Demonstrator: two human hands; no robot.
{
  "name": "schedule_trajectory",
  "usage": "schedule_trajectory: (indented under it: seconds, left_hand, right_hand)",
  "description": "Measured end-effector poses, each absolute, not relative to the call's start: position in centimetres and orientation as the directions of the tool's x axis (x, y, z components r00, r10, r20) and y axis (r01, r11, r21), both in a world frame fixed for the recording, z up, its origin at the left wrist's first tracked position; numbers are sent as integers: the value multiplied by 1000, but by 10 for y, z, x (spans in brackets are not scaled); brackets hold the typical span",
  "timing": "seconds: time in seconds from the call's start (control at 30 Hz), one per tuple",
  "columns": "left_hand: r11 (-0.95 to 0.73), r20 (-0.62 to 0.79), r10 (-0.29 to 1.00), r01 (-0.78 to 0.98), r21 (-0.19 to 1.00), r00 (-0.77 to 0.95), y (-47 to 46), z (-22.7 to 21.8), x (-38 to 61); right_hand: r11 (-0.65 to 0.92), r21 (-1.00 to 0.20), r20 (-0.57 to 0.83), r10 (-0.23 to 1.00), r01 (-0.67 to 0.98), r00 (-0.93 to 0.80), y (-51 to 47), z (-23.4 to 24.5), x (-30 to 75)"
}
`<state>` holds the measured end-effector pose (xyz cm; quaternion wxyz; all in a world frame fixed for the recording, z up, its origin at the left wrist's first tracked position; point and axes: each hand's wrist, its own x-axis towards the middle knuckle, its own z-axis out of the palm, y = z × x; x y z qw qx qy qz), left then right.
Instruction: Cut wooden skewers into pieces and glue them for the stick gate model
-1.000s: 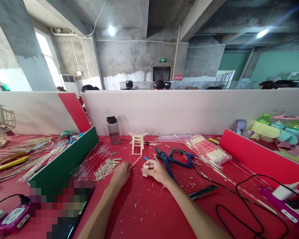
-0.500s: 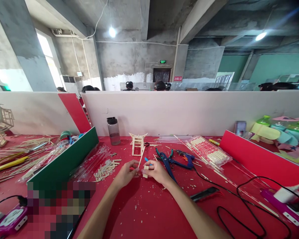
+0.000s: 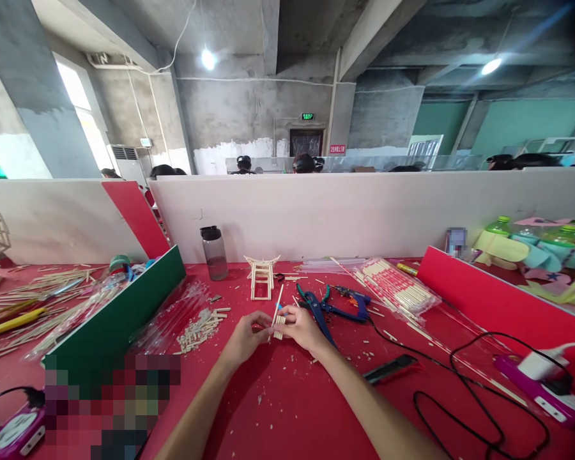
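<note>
My left hand [image 3: 246, 335] pinches a long thin wooden stick [image 3: 278, 299] that slants up and away from me. My right hand [image 3: 301, 327] is closed on a small panel of glued short sticks [image 3: 279, 322], with a blue-tipped tool poking out above its fingers. The stick rests against the panel, and the two hands meet over the red table [image 3: 287, 396]. A small wooden gate model [image 3: 261, 277] stands just behind them.
Blue-handled pliers [image 3: 319, 304] and a glue gun [image 3: 357, 297] lie right of my hands, with a packet of sticks [image 3: 397, 286] beyond. Cut stick pieces [image 3: 199, 327] lie at left by a green divider [image 3: 124, 306]. A dark bottle [image 3: 213, 252] stands at the white partition. Black cables [image 3: 464, 383] loop at right.
My left hand lifted the long stick off the table and brought it right, against the panel in my right hand. The hands have come together.
</note>
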<state>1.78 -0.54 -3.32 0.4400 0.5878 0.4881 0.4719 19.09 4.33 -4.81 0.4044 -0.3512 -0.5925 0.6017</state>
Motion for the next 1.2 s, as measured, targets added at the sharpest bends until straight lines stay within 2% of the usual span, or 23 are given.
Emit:
schedule_trajectory:
  seconds: [0.47,0.57,0.77,1.03,1.2]
  left_hand:
    - [-133,124,986,85,987,109,-6,-33,21]
    - [-129,121,988,77,989,99,-6,-31,19]
    - [-143,139,989,122,982,41,-5,-26,16]
    - [-127,121,991,128,984,50,-5,-27,16]
    - [-164,149,985,196,967,92,-3,-31,12]
  right_hand:
    - [5,-997,42,892,-83,-451,39,-40,192]
    - [63,-996,83,894,-60,-441,42,-43,193]
    - [285,-957,240,884,55,-401,48,-47,194]
    - [330,-933,252,881,140,-400,45,-47,188]
    - [366,-912,265,871,185,-413,45,-51,184]
